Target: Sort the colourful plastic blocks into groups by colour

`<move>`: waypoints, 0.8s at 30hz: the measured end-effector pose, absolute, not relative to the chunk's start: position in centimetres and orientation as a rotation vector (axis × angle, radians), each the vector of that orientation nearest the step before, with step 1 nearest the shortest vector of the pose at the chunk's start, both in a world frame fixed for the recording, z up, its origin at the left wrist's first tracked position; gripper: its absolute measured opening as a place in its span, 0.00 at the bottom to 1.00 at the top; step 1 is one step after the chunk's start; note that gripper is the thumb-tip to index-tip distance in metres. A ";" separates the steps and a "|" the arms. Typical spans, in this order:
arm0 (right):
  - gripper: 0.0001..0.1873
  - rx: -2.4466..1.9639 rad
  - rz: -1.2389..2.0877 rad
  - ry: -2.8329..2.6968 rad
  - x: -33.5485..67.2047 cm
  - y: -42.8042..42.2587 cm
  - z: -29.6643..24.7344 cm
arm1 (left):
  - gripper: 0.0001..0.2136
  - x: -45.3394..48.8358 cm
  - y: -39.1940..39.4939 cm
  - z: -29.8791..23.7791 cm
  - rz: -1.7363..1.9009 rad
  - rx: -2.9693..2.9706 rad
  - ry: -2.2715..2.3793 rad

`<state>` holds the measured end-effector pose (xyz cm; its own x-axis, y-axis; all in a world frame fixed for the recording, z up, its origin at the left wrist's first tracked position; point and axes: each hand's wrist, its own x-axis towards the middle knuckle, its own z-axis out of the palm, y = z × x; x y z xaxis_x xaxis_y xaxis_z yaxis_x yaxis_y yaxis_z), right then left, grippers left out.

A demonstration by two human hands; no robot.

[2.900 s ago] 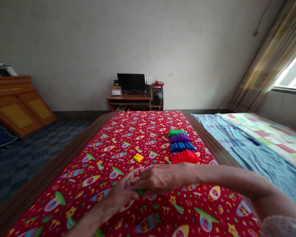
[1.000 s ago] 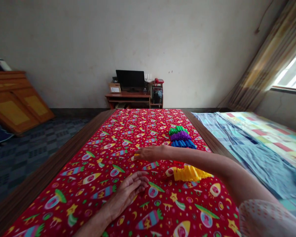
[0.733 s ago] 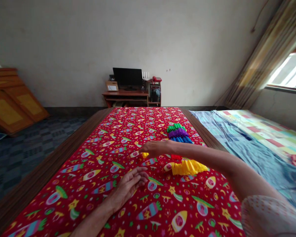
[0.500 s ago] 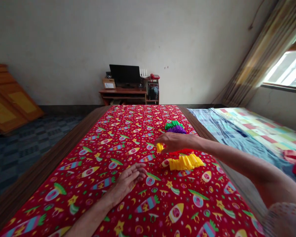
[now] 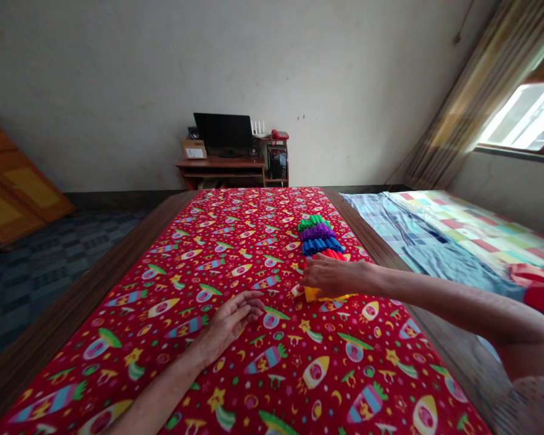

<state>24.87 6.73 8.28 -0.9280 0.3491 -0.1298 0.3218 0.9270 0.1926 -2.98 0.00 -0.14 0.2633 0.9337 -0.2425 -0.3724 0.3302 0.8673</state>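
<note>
My right hand (image 5: pixel 329 276) reaches across from the right, its fingers curled down and closed at the left end of a row of small yellow tubes (image 5: pixel 312 295). They appear to grip a yellow tube there, though the hand hides most of the row. Just beyond lie rows of similar red tubes (image 5: pixel 333 255), blue tubes (image 5: pixel 321 246), purple tubes (image 5: pixel 317 232) and green tubes (image 5: pixel 314 222). My left hand (image 5: pixel 236 317) rests on the red patterned cloth (image 5: pixel 254 350), left of the rows, loosely curled with fingers apart and nothing in it.
The cloth covers a long table with a dark wooden edge (image 5: pixel 367 232). To the right is a bed with a checked cover (image 5: pixel 471 223). A desk (image 5: pixel 222 164) with a monitor (image 5: pixel 223 133) stands against the far wall. A wooden cabinet (image 5: pixel 18 181) is at the left.
My right hand has moved nearer and slightly right, bringing a yellow tube to the yellow row. The blue row has come into sight. My left hand stays in place; the view has shifted slightly.
</note>
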 end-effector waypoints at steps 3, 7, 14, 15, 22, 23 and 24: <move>0.17 0.519 0.221 2.895 24.9 6.7 8.1 | 0.12 -3.0 0.1 -0.2 1.016 0.794 0.877; 0.16 0.525 0.240 2.878 24.9 7.2 8.3 | 0.14 -3.2 0.2 -0.8 1.010 0.812 0.874; 0.09 0.461 0.190 3.096 23.0 5.1 9.9 | 0.16 -3.5 0.5 -1.5 1.001 0.835 0.864; 0.10 0.397 0.111 3.146 22.4 4.0 9.6 | 0.17 -3.5 0.5 -1.5 1.005 0.840 0.862; 0.04 -0.033 -0.373 3.137 15.9 -4.3 2.0 | 0.15 -3.4 0.4 -1.8 1.063 0.971 0.979; 0.03 -0.050 -0.429 3.117 14.9 -4.9 0.7 | 0.14 -3.5 0.4 -2.0 1.102 1.036 1.019; 0.03 -0.022 -0.494 3.113 14.0 -5.3 -0.4 | 0.13 -3.6 0.4 -2.2 1.147 1.115 1.065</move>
<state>14.01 -5.25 -0.44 -0.9998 -0.0125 0.0120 -0.0156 0.9508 -0.3093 -3.65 0.40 -2.20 0.1089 0.9925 -0.0553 -0.1282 0.0692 0.9893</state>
